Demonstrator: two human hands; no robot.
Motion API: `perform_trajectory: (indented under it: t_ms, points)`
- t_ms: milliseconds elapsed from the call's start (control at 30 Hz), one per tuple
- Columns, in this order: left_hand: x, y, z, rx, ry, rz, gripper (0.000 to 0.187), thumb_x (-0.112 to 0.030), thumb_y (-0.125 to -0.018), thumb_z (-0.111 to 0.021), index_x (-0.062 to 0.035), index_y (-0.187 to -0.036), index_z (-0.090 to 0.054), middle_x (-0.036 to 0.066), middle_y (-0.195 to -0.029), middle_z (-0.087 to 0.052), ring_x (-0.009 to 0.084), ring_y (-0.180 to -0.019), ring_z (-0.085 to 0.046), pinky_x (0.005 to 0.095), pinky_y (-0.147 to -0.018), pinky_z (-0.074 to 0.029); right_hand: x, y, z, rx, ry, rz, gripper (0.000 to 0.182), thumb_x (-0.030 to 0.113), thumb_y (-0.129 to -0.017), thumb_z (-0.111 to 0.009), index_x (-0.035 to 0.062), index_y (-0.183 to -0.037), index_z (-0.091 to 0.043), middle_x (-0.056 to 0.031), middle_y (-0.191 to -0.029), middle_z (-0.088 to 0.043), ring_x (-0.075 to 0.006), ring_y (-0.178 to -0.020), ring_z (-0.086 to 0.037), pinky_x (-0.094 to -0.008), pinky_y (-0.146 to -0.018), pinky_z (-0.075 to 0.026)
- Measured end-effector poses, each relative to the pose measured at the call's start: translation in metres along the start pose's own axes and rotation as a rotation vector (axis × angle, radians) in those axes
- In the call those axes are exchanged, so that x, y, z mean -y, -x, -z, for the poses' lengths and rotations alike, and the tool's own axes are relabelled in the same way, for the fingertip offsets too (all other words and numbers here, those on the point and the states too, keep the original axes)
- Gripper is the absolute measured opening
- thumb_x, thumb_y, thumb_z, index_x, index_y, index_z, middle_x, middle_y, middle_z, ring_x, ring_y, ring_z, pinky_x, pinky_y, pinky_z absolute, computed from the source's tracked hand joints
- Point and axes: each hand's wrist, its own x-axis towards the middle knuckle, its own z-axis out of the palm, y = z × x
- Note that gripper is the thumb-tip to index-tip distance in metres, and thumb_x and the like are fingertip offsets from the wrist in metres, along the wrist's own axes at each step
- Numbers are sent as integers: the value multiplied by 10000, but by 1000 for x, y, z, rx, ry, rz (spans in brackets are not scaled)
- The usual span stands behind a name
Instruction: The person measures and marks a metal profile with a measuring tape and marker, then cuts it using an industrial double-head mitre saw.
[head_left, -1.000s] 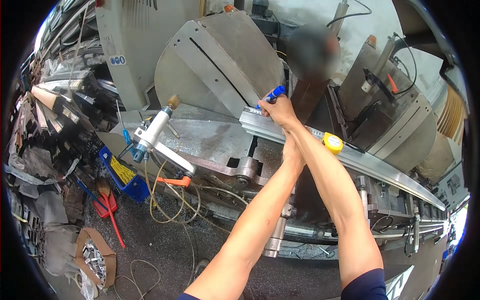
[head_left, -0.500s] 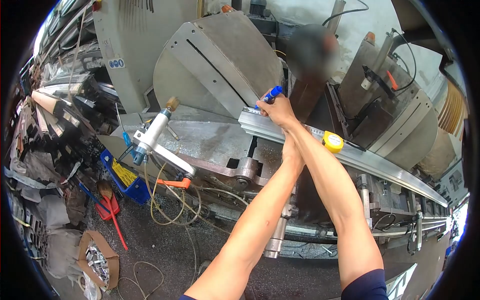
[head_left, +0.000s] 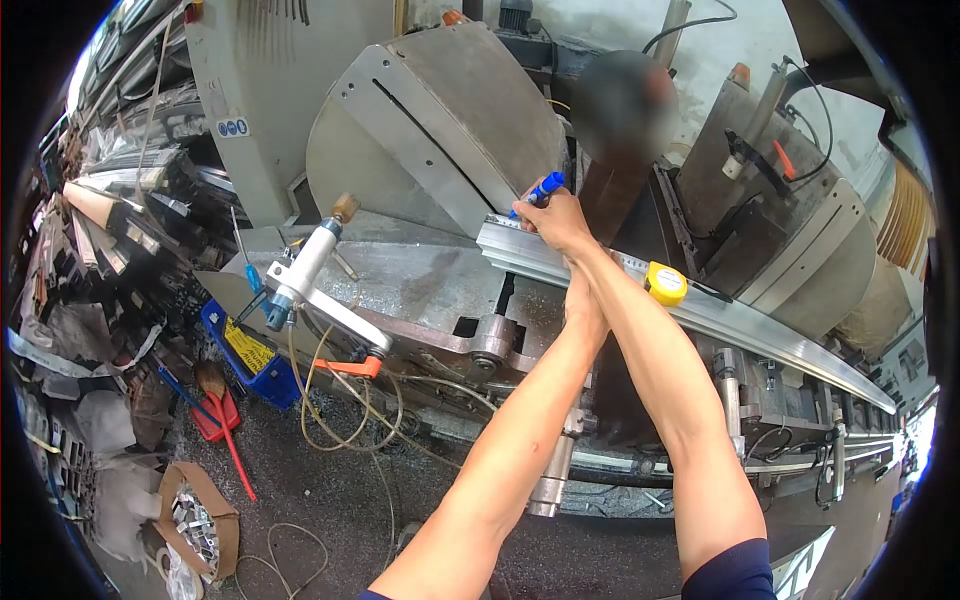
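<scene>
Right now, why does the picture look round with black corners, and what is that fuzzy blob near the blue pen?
Head view: a fisheye lens bends the edges and leaves black corners, so the long metal bar looks curved. Head view: the fuzzy patch above the right hand, which holds the blue marker, is blurred out; everything else is sharp in even daylight.

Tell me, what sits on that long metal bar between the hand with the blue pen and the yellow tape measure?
In the head view, only the person's crossed forearms lie over the metal bar between the right hand holding the blue marker and the yellow tape measure.
</scene>
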Motion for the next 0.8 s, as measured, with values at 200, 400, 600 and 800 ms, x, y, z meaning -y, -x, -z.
perform_trajectory:
  t_ms: [200, 400, 600, 800]
  points:
    - [-1, -2, -6, -12, -16, -23, 704, -450, -975, -409, -17, -1526, -336, 220, -1565, -330, 412, -1457, -275, 612, -1146, -272, 2, 0, 1, 19, -51, -14, 197, 168, -847, -749, 11, -816, -634, -65, -659, -670, -124, -611, -664, -290, -584, -531]
    - [-4, -3, -12, -58, -6, 6, 713, -494, -995, -367, -12, -1520, -346, 235, -1552, -344, 414, -1456, -279, 617, -1149, -259, 5, 2, 0, -19, -55, -3, 181, 149, -851, -737, 2, -826, -634, -67, -670, -673, -122, -607, -663, -288, -582, -543]
    - [-4, -6, -15, -68, 17, -9, 717, -527, -1007, -348, -14, -1507, -374, 245, -1525, -384, 418, -1437, -312, 607, -1153, -256, 11, 5, 0, -38, -48, -26, 190, 157, -852, -743, 5, -882, -633, -45, -659, -660, -115, -614, -656, -286, -591, -548]
    - [-1, -5, 7, -107, 30, 34, 712, -575, -975, -431, -19, -1411, -510, 254, -1428, -496, 413, -1328, -467, 538, -1136, -310, 37, 32, 4, -37, 264, 451, 190, 89, -891, -648, 87, -1071, -585, -127, -596, -567, -247, -581, -646, -381, -568, -491]
